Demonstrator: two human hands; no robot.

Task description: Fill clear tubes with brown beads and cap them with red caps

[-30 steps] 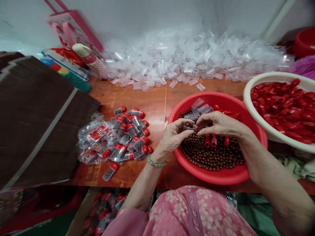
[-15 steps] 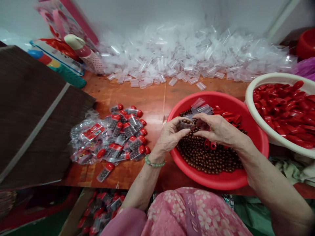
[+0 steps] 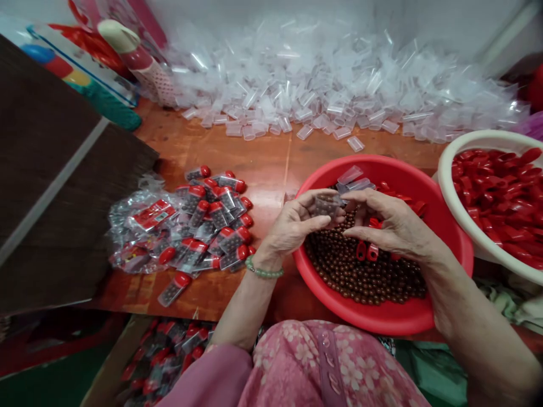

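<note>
One bead-filled tube [image 3: 326, 204] — left hand's [image 3: 297, 223] fingers curled around it.

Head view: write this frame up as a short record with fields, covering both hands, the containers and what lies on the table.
left hand: holds a clear tube of brown beads
right hand: beside the tube, thumb and fingers apart; contact unclear
red basin: loose brown beads, red pieces, clear tubes
white basin: red pieces
table, far side: heap of empty clear tubes
table, left: red-capped tubes beside crumpled clear plastic
</note>
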